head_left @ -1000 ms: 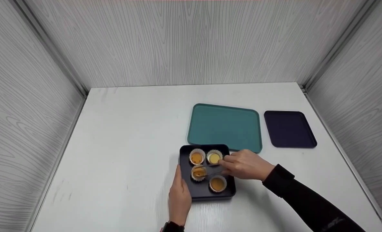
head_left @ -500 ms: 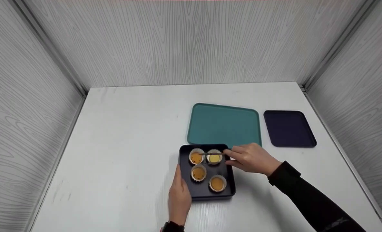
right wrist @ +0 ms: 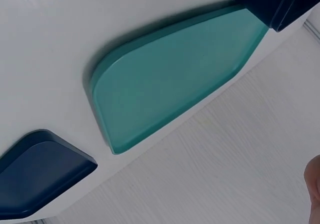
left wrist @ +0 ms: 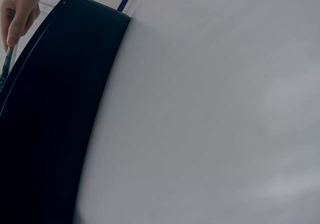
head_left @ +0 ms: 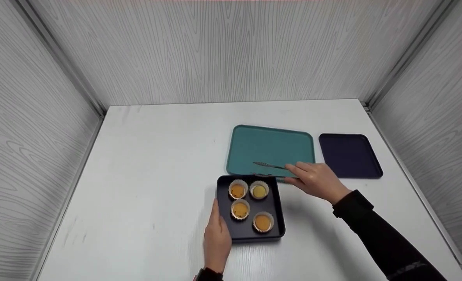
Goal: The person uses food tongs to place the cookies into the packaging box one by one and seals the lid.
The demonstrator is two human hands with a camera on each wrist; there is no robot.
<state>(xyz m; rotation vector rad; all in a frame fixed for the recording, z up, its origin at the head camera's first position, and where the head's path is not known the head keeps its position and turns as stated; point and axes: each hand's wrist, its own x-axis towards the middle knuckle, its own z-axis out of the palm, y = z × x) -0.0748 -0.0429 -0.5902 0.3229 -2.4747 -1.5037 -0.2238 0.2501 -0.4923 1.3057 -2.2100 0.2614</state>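
In the head view, a dark square pan (head_left: pixel 250 232) holds several paper cups with round yellow-orange pieces, among them a paler one (head_left: pixel 259 191) at its upper right. My left hand (head_left: pixel 217 238) rests along the pan's left side with straight fingers. My right hand (head_left: pixel 318 179) pinches metal tongs (head_left: pixel 269 165) whose arms are spread, with nothing between their tips. The tongs lie over the pan's far edge and the near part of a teal tray (head_left: pixel 273 146). The left wrist view shows the pan's dark side wall (left wrist: pixel 65 94) and my right hand (left wrist: pixel 22 11) at its upper left.
A smaller dark purple tray (head_left: pixel 351 156) lies to the right of the teal one. Grey wood-grain panels (head_left: pixel 231 50) stand behind the white table (head_left: pixel 156 175) and at both sides.
My right hand and the tongs have moved from over the cups away toward the teal tray, up and to the right. The left hand, pan and cups have stayed in place.
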